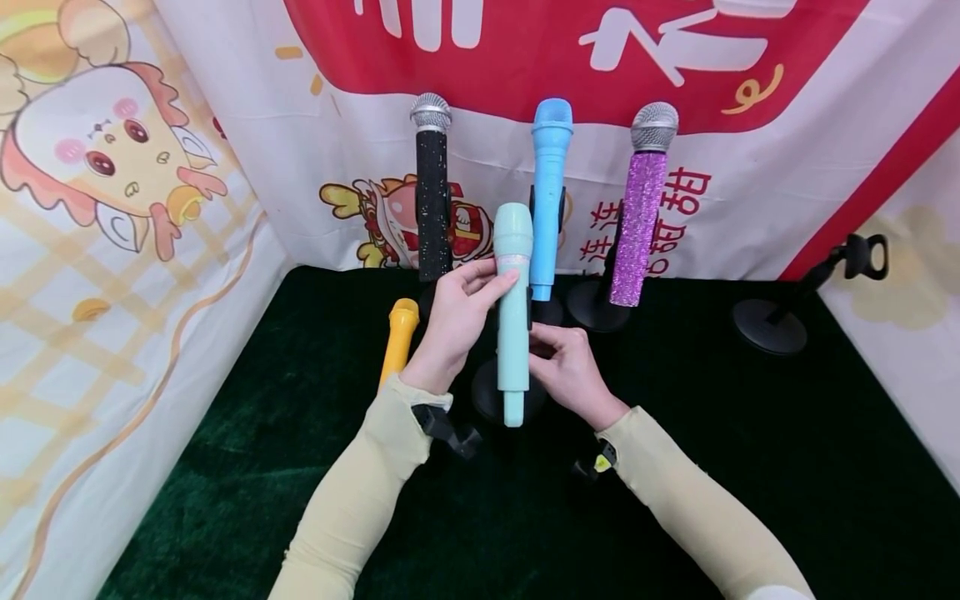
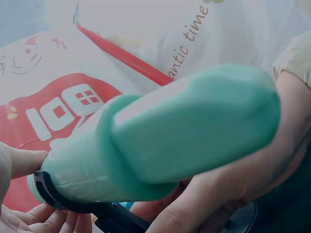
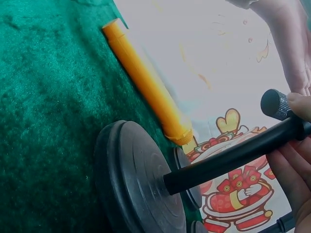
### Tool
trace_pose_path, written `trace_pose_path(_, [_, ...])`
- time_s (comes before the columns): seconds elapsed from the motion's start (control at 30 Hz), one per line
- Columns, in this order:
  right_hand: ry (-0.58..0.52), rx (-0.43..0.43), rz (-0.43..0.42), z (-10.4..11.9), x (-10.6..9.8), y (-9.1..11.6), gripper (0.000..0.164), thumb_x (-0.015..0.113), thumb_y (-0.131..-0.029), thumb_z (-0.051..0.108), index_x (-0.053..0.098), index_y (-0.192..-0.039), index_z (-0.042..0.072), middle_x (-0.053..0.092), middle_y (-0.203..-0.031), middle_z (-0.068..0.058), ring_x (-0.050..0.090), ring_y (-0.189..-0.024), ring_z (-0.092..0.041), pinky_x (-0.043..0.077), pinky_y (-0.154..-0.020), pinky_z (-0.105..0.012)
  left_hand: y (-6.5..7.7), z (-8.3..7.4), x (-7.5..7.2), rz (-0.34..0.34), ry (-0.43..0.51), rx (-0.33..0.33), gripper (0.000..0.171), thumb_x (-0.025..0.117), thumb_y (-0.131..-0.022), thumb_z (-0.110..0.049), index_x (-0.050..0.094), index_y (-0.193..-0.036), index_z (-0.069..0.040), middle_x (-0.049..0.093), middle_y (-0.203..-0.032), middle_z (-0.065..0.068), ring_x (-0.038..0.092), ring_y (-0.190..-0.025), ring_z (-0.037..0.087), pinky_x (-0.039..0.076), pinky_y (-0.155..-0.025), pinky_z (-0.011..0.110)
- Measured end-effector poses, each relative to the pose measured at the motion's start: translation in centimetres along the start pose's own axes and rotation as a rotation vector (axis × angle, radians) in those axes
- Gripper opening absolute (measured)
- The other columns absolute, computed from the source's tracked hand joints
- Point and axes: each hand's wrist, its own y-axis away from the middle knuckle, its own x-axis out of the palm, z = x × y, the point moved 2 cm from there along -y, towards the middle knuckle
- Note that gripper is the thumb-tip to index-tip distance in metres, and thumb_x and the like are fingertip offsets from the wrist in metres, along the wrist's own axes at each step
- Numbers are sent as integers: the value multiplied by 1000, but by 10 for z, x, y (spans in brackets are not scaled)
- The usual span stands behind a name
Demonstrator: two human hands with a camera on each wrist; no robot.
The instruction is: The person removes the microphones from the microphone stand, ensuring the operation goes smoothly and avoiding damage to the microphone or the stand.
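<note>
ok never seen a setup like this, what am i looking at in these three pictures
There's no machine: a person is working bare-handed. The wide picture is taken from the head, looking forward and down; the other two are taken from each wrist. The left hand has its grip on a mint-green microphone, near the head end. The right hand holds the black stand beneath it, thumb at the knob. A yellow microphone lies on the green cloth. Behind, black, blue and purple microphones are propped on stands, with another stand off to the right.
</note>
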Motion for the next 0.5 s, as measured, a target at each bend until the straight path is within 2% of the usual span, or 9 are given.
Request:
trace_pose_path(0.2, [35,-17,-2,33,-3,-3,15,75,-86,-11,75,-101,-7,75,-88,-15,72,-78,-15,59,-72,-25,-5,0,1,-5,13,-20,36,72,-98,-20,65,-127,0,71,-117,11,63,-98,20,48,-87,31])
trace_pose_path(0.5, [35,-13,-2,31,-2,-3,16,75,-86,-11,76,-102,-6,76,-89,-13,72,-78,-16,59,-73,-27,-13,-1,0,-16,60,-34,37,72,-98,-21,66,-128,1,71,-116,11,63,-97,19,47,-86,32])
